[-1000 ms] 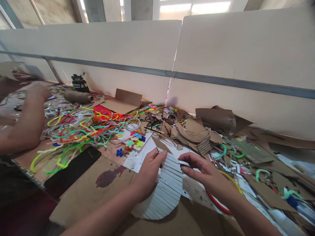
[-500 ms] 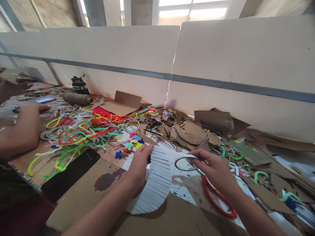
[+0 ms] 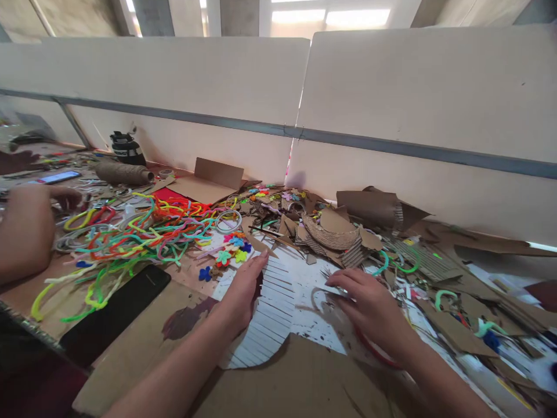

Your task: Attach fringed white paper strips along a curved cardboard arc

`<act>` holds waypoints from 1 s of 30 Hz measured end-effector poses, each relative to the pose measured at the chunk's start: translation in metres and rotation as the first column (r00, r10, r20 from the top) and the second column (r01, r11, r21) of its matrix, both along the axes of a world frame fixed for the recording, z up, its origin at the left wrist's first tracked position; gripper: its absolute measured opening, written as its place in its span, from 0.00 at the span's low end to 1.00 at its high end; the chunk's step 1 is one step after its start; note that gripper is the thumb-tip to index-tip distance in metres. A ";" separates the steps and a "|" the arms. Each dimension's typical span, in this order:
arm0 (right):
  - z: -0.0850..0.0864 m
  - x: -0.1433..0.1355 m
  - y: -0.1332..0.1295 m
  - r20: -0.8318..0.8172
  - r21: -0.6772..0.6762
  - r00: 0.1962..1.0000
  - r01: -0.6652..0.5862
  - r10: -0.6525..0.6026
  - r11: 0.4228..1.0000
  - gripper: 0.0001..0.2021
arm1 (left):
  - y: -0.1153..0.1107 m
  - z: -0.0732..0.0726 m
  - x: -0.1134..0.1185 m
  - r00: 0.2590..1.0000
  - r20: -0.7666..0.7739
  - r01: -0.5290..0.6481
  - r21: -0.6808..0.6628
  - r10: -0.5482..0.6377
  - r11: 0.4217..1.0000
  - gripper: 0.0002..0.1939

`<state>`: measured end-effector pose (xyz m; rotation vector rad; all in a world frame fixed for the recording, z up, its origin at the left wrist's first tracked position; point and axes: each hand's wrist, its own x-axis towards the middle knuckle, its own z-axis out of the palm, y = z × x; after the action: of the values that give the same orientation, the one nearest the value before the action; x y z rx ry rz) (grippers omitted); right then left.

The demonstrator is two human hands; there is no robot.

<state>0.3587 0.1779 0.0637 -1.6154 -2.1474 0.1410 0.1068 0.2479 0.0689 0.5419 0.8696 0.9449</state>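
Fingers of the left hand point(image 3: 243, 290) grip the slitted white cut-out point(image 3: 272, 316) at six o'clock; the right hand point(image 3: 369, 307) pinches a thin pale strip point(image 3: 338, 291) at five.
The cut-out's long axis runs one to seven, rounded end toward seven; the strip, a loop half a second ago, now shows only an edge.

Left grip point(image 3: 243, 287) clasped, right grip point(image 3: 369, 305) pinched
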 end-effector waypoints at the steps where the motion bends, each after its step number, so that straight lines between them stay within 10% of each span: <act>1: 0.001 0.002 -0.007 -0.003 -0.035 1.000 -0.005 0.005 0.999 0.10 | -0.001 0.001 0.000 1.000 -0.016 0.015 0.006 -0.015 1.000 0.21; 9: 0.001 0.052 -0.064 0.157 -0.171 0.923 0.375 -0.350 0.911 0.22 | -0.004 0.002 0.002 0.983 -0.179 0.055 0.036 -0.048 0.998 0.18; 18: -0.032 0.054 -0.063 0.181 -0.197 0.854 0.518 -0.488 0.833 0.27 | -0.007 0.003 0.002 0.982 -0.171 0.079 0.014 -0.075 0.997 0.15; 24: -0.028 0.070 -0.077 -0.405 -0.471 0.710 0.378 -0.576 0.797 0.22 | -0.005 0.000 0.001 0.977 -0.190 0.102 0.033 -0.094 0.994 0.10; 30: -0.012 0.051 -0.091 -0.465 -0.428 0.769 0.237 -0.437 0.872 0.30 | -0.004 0.000 0.003 0.980 -0.177 0.093 0.010 -0.089 0.996 0.06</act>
<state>0.4094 0.0869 0.0515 -1.8439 -1.4062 0.8091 0.1095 0.2439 0.0689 0.6833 0.9870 0.8309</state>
